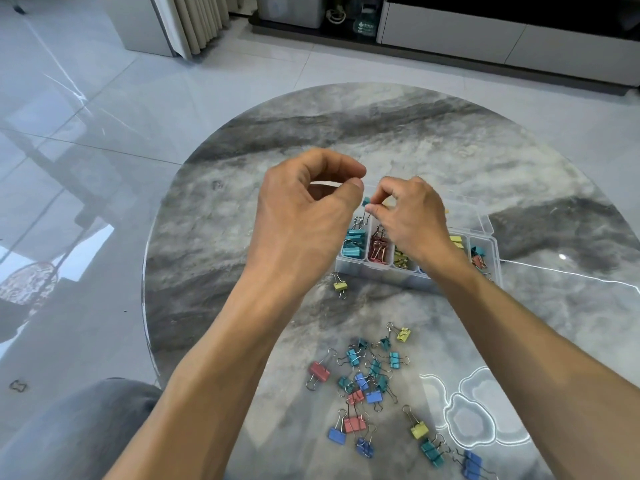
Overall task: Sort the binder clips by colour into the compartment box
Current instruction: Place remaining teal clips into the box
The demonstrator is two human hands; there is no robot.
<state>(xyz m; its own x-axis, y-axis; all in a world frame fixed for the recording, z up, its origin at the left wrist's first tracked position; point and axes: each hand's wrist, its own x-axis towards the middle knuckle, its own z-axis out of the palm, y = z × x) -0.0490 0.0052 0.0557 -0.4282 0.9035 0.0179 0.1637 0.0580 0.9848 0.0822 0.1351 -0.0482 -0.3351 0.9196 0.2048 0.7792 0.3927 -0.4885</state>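
Right hand (pixel 407 216) pinched a small teal clip (pixel 366 201) between thumb and forefinger, holding it above the far-left end of the compartment box (pixel 381 271). My left hand (pixel 304 216) hovered at nine o'clock from it, fingers curled with thumb and forefinger tips nearly meeting; I saw nothing gripped in it.

The clear box sat on the round grey marble worktop (pixel 381 133), at about one o'clock from the loose pile. Its front row held teal clips (pixel 354 244) in the leftmost cell, red clips (pixel 379 249) in the next, then yellow-green ones (pixel 401 259); my right wrist covered the cells beyond, and a mixed teal and red handful (pixel 479 257) lay in the rightmost cell.

One yellow clip (pixel 340 285) lay alone on the worktop just beside the box's front-left corner, at seven o'clock from it. The unsorted pile (pixel 370 379) of teal, blue, red and yellow clips was spread at six o'clock, between my forearms, with a red clip (pixel 319 371) at its nine o'clock edge and a blue one (pixel 471 463) at five o'clock.
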